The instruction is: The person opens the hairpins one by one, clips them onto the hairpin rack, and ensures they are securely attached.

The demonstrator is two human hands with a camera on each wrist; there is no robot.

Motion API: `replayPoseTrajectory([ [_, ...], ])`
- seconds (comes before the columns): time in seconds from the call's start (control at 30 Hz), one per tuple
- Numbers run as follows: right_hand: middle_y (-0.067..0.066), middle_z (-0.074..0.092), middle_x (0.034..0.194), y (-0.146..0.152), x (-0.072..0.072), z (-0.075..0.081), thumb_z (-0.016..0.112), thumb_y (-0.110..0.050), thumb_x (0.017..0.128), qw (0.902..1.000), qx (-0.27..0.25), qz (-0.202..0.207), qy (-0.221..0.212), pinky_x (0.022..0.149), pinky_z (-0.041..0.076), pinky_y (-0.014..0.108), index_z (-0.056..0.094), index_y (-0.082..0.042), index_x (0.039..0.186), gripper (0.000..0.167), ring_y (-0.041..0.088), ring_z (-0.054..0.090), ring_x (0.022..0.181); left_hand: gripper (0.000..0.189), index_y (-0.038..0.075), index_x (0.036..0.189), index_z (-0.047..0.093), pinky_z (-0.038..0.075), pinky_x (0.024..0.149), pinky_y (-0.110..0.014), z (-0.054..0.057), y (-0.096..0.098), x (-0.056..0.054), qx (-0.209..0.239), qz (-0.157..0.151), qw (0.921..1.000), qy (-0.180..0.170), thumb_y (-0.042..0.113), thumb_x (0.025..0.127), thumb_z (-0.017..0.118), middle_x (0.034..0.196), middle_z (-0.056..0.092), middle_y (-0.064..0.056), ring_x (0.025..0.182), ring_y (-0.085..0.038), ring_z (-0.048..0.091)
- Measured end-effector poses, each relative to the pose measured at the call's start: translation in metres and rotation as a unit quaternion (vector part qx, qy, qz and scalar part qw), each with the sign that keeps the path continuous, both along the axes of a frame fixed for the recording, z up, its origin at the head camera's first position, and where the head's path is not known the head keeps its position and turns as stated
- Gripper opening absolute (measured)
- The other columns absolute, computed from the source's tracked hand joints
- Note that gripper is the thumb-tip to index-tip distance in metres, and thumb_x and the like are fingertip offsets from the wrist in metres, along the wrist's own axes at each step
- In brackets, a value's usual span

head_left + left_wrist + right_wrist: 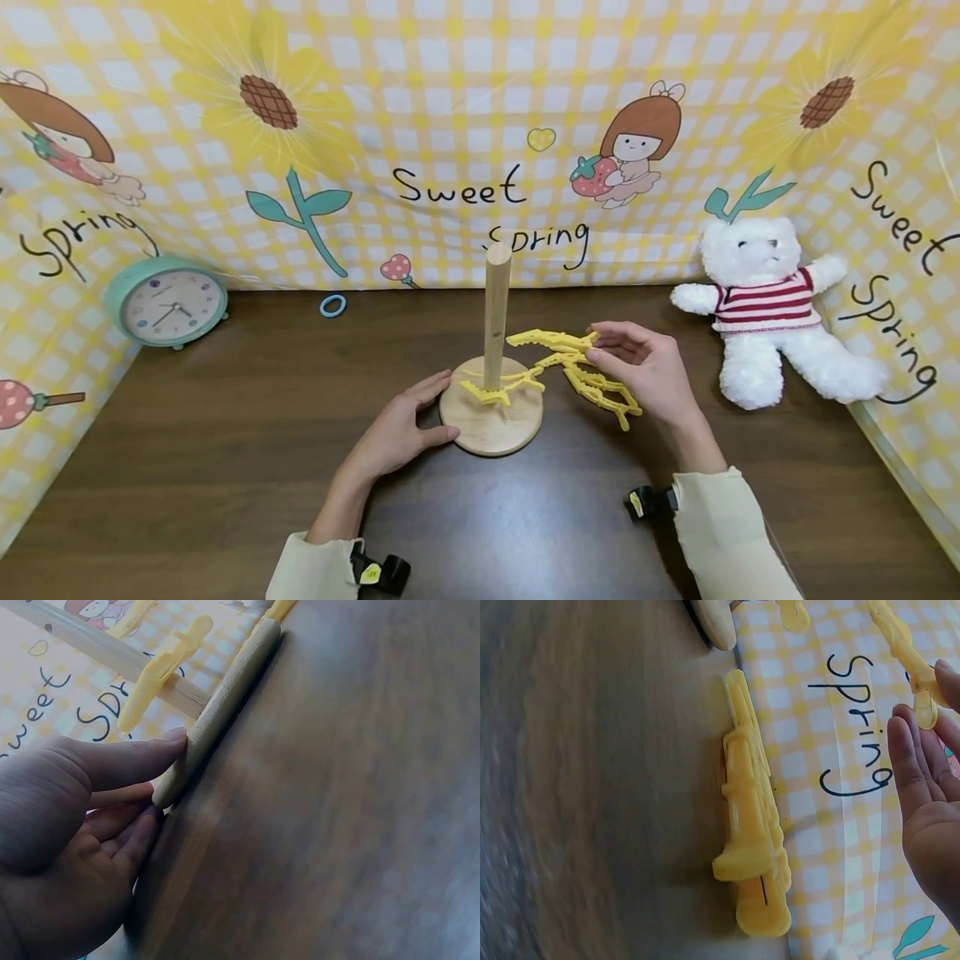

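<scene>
A round wooden base [491,435] carries an upright wooden post [496,317]. At the base's left edge my left hand [396,429] grips the rim, thumb [142,760] on the upper side and fingers curled at the edge. My right hand [651,368] pinches one end of a yellow jointed plastic strip [553,339] between thumb and fingertips, right of the post. More of its zigzag links [600,385] droop below the hand, close over the table. Other yellow links [491,392] lie around the post's foot; in the right wrist view a folded length [748,802] shows from its end.
A green alarm clock [168,300] stands at the back left, with a small blue ring [333,306] to its right. A white teddy bear [772,312] in a striped shirt sits at the back right. Yellow checked cloth [450,83] walls in the brown table [225,467].
</scene>
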State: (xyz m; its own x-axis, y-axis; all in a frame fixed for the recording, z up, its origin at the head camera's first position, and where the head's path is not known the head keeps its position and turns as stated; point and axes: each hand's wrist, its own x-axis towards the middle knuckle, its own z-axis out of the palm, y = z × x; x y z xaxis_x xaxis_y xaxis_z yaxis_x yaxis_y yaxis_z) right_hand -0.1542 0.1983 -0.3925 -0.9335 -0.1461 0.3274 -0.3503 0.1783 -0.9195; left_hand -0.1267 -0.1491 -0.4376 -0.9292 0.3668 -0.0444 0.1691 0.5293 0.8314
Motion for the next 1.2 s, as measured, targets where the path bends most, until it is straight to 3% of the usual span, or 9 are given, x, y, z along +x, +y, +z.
replayPoseTrajectory([
  [0.43,0.018,0.070,0.089,-0.016,-0.002,-0.002,0.077,0.009,0.084,0.9994,0.011,0.013,0.030,0.075,0.057,0.027,0.072,0.008,0.104,0.021,0.014,0.068,0.080,0.077,0.005,0.154,0.042,0.026,0.118,-0.052,0.001,0.001,-0.001,-0.005,0.004,1.0000,-0.006,0.016,0.089,0.080,0.161,0.037,-0.006,0.150,-0.028,0.028],
  [0.77,0.015,0.070,0.080,-0.021,-0.004,-0.001,0.081,0.005,0.083,0.9988,0.026,-0.007,0.041,0.059,0.053,0.022,0.073,0.005,0.094,0.014,0.014,0.066,0.068,0.074,0.004,0.154,0.043,0.027,0.117,-0.054,0.001,0.001,0.000,-0.004,-0.002,1.0000,0.002,0.016,0.090,0.079,0.161,0.038,-0.008,0.149,-0.029,0.028],
  [1.2,0.013,0.071,0.083,-0.008,-0.003,0.006,0.078,0.009,0.084,0.9990,0.032,0.002,0.032,0.064,0.055,0.023,0.072,0.006,0.096,0.014,0.013,0.068,0.072,0.075,0.003,0.154,0.042,0.027,0.117,-0.054,-0.001,0.000,-0.001,0.001,-0.006,1.0000,0.002,0.016,0.090,0.079,0.161,0.037,-0.009,0.150,-0.030,0.028],
])
